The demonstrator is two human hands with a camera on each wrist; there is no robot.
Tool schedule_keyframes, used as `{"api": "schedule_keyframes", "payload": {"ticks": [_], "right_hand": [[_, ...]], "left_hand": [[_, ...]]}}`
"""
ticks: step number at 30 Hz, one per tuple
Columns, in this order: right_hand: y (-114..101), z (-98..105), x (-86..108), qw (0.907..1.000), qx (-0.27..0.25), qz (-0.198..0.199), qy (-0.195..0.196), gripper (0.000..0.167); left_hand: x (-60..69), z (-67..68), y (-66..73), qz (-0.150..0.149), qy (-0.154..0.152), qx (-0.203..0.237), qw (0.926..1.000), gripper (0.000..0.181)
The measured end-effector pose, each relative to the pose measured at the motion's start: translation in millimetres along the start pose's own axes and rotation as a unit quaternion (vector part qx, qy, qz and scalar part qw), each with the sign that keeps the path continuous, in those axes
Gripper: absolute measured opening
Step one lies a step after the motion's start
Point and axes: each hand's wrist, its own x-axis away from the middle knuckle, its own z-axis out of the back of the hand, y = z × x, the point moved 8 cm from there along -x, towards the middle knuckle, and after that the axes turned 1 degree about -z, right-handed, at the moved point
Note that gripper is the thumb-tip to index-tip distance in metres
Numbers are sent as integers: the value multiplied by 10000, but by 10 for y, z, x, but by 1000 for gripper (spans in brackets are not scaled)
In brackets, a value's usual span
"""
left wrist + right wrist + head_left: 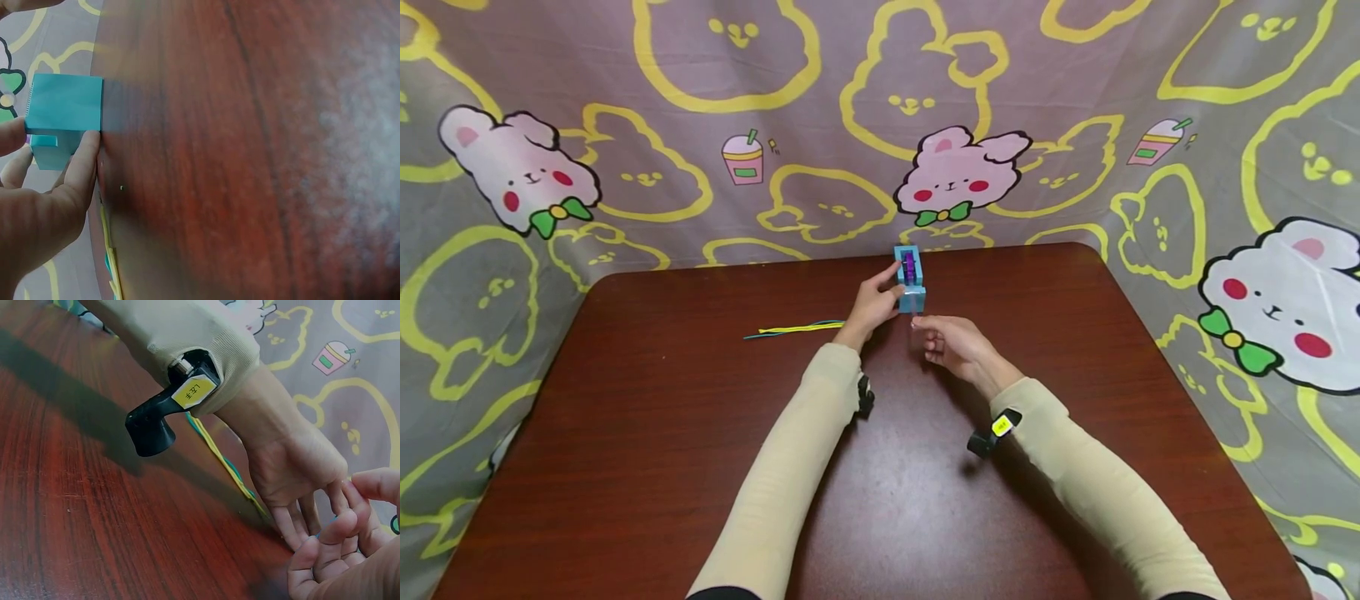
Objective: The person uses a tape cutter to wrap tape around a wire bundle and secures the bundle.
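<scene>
A light-blue tape dispenser with a purple roll stands near the table's far edge. My left hand grips it from the left side, thumb and fingers around its body. In the left wrist view the dispenser shows its flat blue end, with fingertips at its lower edge. Just in front of it my right hand pinches the end of what looks like a clear strip of tape between thumb and index finger. In the right wrist view my right hand partly hides the left fingers, and the dispenser is mostly hidden.
Thin yellow and blue strips lie on the brown table, left of the left hand. A patterned curtain hangs behind the far edge and along both sides. Each wrist wears a black camera mount.
</scene>
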Motion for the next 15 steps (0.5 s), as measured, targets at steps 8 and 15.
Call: {"api": "schedule_keyframes", "payload": {"ticks": [8,15], "right_hand": [[26,0,48,9999,33,87,-124,18],[16,20,108,9997,93,155,-174,19]], "left_hand": [[-3,4,-21,-12,-26,6,10000,51],[-10,3,-22,-60,-23,38,10000,51]]}}
